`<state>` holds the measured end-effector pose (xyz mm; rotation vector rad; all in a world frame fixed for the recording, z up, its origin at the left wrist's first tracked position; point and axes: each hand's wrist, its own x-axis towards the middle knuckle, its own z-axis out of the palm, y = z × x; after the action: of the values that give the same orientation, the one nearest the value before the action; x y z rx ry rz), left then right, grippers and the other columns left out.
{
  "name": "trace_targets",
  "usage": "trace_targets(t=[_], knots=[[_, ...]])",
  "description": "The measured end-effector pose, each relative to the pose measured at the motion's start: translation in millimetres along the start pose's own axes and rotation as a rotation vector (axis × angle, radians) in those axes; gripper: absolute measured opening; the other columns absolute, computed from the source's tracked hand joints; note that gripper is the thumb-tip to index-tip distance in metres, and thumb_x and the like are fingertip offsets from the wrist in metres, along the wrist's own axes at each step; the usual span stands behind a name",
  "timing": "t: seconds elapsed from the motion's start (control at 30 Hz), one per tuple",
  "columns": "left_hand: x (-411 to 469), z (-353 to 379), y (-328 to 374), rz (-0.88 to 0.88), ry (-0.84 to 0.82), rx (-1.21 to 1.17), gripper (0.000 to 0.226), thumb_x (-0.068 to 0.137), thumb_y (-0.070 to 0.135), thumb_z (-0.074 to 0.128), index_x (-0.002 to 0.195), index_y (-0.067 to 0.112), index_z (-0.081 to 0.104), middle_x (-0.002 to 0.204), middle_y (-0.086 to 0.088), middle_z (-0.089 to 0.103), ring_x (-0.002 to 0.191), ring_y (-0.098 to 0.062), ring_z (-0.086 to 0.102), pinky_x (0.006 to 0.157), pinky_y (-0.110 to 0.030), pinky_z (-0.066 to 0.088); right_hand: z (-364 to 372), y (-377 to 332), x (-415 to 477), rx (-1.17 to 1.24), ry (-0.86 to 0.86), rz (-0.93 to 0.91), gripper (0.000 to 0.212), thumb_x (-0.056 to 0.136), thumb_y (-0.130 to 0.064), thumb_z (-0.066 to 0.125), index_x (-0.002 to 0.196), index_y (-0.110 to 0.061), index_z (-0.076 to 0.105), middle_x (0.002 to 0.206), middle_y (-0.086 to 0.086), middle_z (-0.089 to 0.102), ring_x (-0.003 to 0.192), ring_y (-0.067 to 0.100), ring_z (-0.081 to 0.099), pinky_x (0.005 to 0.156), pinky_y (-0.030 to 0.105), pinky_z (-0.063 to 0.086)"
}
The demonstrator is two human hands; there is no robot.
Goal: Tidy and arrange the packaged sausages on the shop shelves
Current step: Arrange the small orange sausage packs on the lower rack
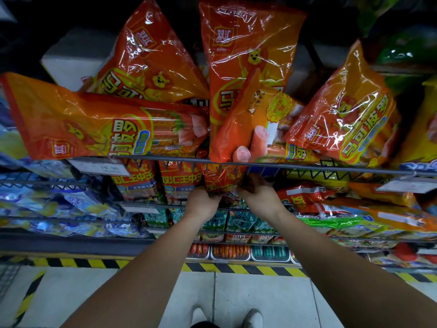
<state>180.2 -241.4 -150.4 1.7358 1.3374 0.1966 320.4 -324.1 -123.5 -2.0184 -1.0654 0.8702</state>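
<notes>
Large orange sausage bags [94, 129] lie askew on the top wire shelf [307, 167], some leaning over its front rail. On the tier below, the left hand [203, 203] and right hand [259, 197] both grip a red sausage pack [220, 179] standing beside matching packs. Yellow-black hazard tape [248, 269] edges the pale tiled floor [260, 297].

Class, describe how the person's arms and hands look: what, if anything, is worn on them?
The left forearm and right forearm are bare, with no sleeves in view. The left hand and right hand wear no gloves; no watch, bracelet or ring shows.
</notes>
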Motion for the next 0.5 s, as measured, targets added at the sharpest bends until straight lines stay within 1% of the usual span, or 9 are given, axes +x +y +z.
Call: trace_targets(t=[0.03,0.07,0.1,0.17,0.2,0.27,0.33,0.4,0.5], knots=[[-3.1,0.2,-2.1,0.008,0.012,0.001,0.022,0.097,0.025,0.059,0.079,0.014,0.057,0.07,-0.003,0.052,0.064,-0.022,0.048,0.054,-0.028,0.033,-1.0,-0.8,-3.0,-0.002,0.003,-0.025,0.033,0.095,-0.026,0.063,0.125,-0.014,0.056,0.117,0.005,0.065,0.11,0.026,0.06,0.081,0.027,0.041],[-6.6,0.0,-4.3,0.02,0.022,0.005,0.027,0.097,0.024,0.058,0.072,0.016,0.052,0.065,-0.002,0.05,0.06,-0.02,0.047,0.052,-0.028,0.032,-2.8,-1.6,-6.6,0.004,0.008,-0.052,0.029,0.095,-0.023,0.063,0.122,-0.014,0.057,0.111,0.004,0.067,0.106,0.025,0.062,0.081,0.03,0.045],[-10.2,-1.0,-5.5,0.023,0.028,-0.003,0.025,0.097,0.024,0.058,0.073,0.017,0.054,0.067,-0.003,0.053,0.061,-0.019,0.05,0.054,-0.028,0.036,-5.3,-2.8,-10.4,0.006,0.016,-0.079,0.027,0.095,-0.02,0.063,0.12,-0.014,0.058,0.108,0.003,0.068,0.103,0.024,0.063,0.083,0.034,0.049],[-16.2,-3.6,-8.0,0.031,0.05,-0.015,0.015,0.097,0.025,0.059,0.094,0.011,0.062,0.084,-0.003,0.064,0.076,-0.02,0.059,0.068,-0.03,0.046,-13.3,-5.6,-19.1,-0.028,0.038,-0.116,0.03,0.095,-0.018,0.061,0.124,-0.013,0.059,0.111,0.003,0.069,0.103,0.02,0.064,0.089,0.036,0.052],[-19.4,-4.9,-8.4,0.032,0.067,-0.017,0.017,0.097,0.025,0.06,0.102,0.009,0.062,0.089,-0.003,0.064,0.08,-0.019,0.058,0.073,-0.029,0.046,-18.6,-5.7,-23.6,-0.073,0.053,-0.128,0.032,0.096,-0.018,0.06,0.127,-0.013,0.059,0.115,0.003,0.068,0.105,0.019,0.063,0.09,0.032,0.051],[-24.6,-6.7,-11.1,0.037,0.099,-0.029,0.021,0.096,0.025,0.061,0.11,0.008,0.06,0.091,0.001,0.063,0.082,-0.017,0.056,0.075,-0.027,0.043,-30.8,-3.3,-33.5,-0.183,0.102,-0.166,0.034,0.096,-0.019,0.059,0.13,-0.012,0.06,0.122,0.004,0.065,0.107,0.017,0.062,0.089,0.023,0.047],[-28.9,-6.7,-14.2,0.043,0.107,-0.032,0.022,0.095,0.027,0.063,0.109,0.01,0.06,0.086,0.008,0.061,0.082,-0.015,0.058,0.075,-0.029,0.047,-44.4,1.5,-46.1,-0.283,0.162,-0.208,0.035,0.096,-0.019,0.059,0.13,-0.012,0.06,0.123,0.005,0.065,0.11,0.017,0.061,0.09,0.02,0.045],[-33.0,-5.6,-15.0,0.041,0.085,-0.008,0.018,0.095,0.031,0.062,0.105,0.016,0.06,0.084,0.009,0.06,0.081,-0.015,0.06,0.076,-0.033,0.051,-56.5,5.8,-56.5,-0.412,0.201,-0.242,0.034,0.095,-0.02,0.06,0.128,-0.013,0.06,0.12,0.006,0.065,0.112,0.022,0.059,0.091,0.03,0.049],[-40.3,0.9,-10.4,0.081,0.024,0.001,0.013,0.096,0.03,0.061,0.103,0.02,0.057,0.085,0.008,0.058,0.08,-0.014,0.058,0.077,-0.032,0.049,-72.0,12.5,-70.1,-0.605,0.25,-0.231,0.034,0.092,-0.025,0.063,0.125,-0.015,0.061,0.114,0.009,0.065,0.109,0.029,0.058,0.084,0.04,0.051]])
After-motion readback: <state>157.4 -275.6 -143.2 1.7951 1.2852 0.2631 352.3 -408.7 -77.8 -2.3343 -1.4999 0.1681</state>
